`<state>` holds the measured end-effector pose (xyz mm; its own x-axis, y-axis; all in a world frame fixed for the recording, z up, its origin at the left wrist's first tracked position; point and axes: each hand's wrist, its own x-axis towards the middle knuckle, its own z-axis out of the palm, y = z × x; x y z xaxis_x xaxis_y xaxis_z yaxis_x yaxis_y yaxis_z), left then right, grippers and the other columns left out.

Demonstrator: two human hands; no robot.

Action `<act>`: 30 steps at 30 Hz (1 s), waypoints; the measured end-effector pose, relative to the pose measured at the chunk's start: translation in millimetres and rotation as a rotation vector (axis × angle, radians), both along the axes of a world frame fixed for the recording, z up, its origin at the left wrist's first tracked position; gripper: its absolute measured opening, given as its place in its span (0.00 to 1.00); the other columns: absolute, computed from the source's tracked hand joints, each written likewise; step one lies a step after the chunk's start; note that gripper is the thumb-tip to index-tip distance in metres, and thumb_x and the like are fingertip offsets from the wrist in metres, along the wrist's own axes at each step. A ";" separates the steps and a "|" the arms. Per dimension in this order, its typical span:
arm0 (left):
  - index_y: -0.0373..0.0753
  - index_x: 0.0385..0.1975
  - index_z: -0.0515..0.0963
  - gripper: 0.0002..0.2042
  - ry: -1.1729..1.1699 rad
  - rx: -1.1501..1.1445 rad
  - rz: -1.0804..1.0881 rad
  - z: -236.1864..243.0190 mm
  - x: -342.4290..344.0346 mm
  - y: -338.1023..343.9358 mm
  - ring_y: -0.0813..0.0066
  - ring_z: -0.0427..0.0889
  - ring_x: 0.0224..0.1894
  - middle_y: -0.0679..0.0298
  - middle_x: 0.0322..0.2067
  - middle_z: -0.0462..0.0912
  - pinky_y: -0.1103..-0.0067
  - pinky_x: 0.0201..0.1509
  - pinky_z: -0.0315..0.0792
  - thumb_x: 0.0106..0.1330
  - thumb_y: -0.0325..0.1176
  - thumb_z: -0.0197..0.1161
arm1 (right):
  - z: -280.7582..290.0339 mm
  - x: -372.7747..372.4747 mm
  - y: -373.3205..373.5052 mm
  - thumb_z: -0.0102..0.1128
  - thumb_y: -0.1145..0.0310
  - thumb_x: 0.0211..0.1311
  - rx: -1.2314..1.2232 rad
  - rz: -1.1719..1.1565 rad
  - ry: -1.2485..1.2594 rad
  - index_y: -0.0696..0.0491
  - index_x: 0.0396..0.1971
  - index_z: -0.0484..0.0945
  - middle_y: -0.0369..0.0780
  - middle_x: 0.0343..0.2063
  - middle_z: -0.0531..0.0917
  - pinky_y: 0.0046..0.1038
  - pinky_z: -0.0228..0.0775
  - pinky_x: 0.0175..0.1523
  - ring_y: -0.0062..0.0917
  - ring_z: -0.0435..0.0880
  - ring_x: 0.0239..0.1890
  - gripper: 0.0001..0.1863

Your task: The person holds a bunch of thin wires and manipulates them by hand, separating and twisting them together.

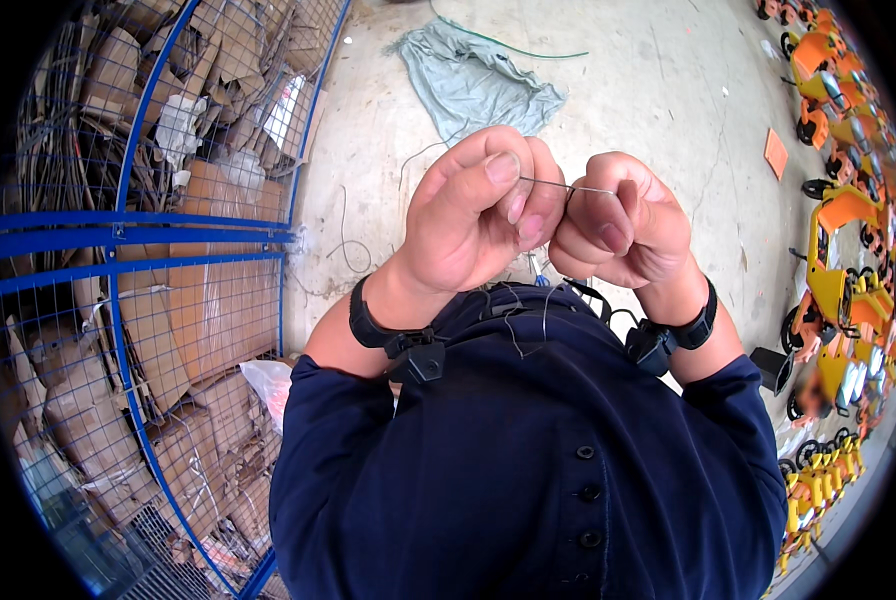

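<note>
My two hands are raised close together in front of my chest, with a thin dark wire (543, 182) stretched across the small gap between them. The thumb and fingers of my left hand (463, 215) pinch one part of it. My right hand (628, 225) is curled closed around another part, and a light stretch of it shows by the thumb. Thin loose strands (530, 345) hang below the hands against my dark blue shirt. Whether they belong to the same wire I cannot tell. A black strap with a small box sits on each wrist.
A blue mesh cage (118, 228) full of flattened cardboard stands at the left. A grey-green sack (468, 80) lies on the concrete floor ahead, with a thin loop of wire (346, 245) nearer the cage. Orange and yellow wheeled things (833, 250) line the right, near an orange flat piece (776, 154).
</note>
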<state>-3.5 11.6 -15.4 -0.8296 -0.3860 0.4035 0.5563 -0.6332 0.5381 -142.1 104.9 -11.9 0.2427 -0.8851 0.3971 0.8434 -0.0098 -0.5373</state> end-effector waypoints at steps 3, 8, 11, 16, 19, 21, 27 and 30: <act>0.38 0.23 0.65 0.13 0.004 0.006 0.000 -1.1 0.0 -1.5 0.77 0.67 0.24 0.58 0.24 0.73 0.82 0.31 0.66 0.71 0.35 0.46 | -2.9 -1.7 -1.9 0.45 0.61 0.72 -0.006 0.017 -0.001 0.57 0.27 0.69 0.32 0.18 0.64 0.22 0.48 0.23 0.16 0.55 0.17 0.16; 0.36 0.25 0.68 0.12 -0.153 -0.437 0.358 0.3 4.9 -5.1 0.78 0.68 0.24 0.60 0.24 0.73 0.81 0.29 0.64 0.70 0.35 0.48 | -4.6 -6.3 -2.3 0.48 0.62 0.71 0.032 -0.205 0.249 0.58 0.28 0.72 0.34 0.19 0.70 0.21 0.53 0.24 0.16 0.59 0.18 0.15; 0.35 0.23 0.70 0.12 -0.258 -0.806 0.581 3.1 4.9 -11.0 0.77 0.69 0.23 0.63 0.21 0.71 0.81 0.28 0.63 0.69 0.34 0.51 | -5.3 -9.5 -1.1 0.53 0.63 0.69 0.060 -0.309 0.433 0.59 0.29 0.76 0.33 0.21 0.75 0.19 0.58 0.26 0.14 0.64 0.21 0.14; 0.35 0.20 0.71 0.12 -0.469 -0.979 0.708 4.5 6.6 -11.3 0.73 0.69 0.19 0.63 0.16 0.69 0.79 0.23 0.63 0.66 0.31 0.55 | 7.7 -9.6 2.4 0.55 0.67 0.67 0.038 -0.474 0.810 0.58 0.30 0.77 0.33 0.24 0.78 0.17 0.63 0.29 0.12 0.69 0.23 0.10; 0.36 0.20 0.71 0.10 -0.483 -1.154 0.820 7.9 4.0 -11.8 0.70 0.69 0.18 0.63 0.16 0.69 0.76 0.21 0.63 0.64 0.29 0.57 | 8.8 -14.8 0.0 0.54 0.69 0.67 0.088 -0.447 0.971 0.58 0.31 0.77 0.32 0.22 0.78 0.18 0.64 0.28 0.12 0.71 0.23 0.08; 0.36 0.20 0.72 0.08 -0.488 -1.308 0.876 6.3 2.7 -17.6 0.68 0.69 0.17 0.62 0.16 0.70 0.75 0.21 0.63 0.62 0.28 0.57 | 11.1 -15.1 0.0 0.54 0.69 0.67 0.070 -0.541 1.093 0.57 0.32 0.77 0.32 0.21 0.78 0.19 0.65 0.28 0.12 0.71 0.23 0.08; 0.34 0.23 0.73 0.07 -0.525 -1.355 0.678 8.2 8.9 -25.2 0.78 0.68 0.19 0.65 0.18 0.71 0.81 0.22 0.62 0.63 0.27 0.57 | 25.5 -19.1 0.8 0.53 0.72 0.67 -0.036 -0.584 1.345 0.58 0.33 0.77 0.32 0.21 0.78 0.21 0.66 0.30 0.14 0.73 0.25 0.06; 0.34 0.24 0.72 0.09 -0.581 -0.908 0.316 11.6 13.0 -20.9 0.82 0.67 0.19 0.67 0.18 0.72 0.82 0.22 0.63 0.67 0.28 0.54 | 21.5 -16.1 2.6 0.52 0.73 0.67 0.015 -0.511 1.075 0.59 0.33 0.77 0.33 0.24 0.79 0.20 0.66 0.32 0.15 0.74 0.28 0.06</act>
<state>9.5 -9.4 -3.8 -0.9001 -0.3724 0.2262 0.1373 0.2504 0.9584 -158.2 107.4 9.6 0.0628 -0.9789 0.1944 -0.1396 -0.2015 -0.9695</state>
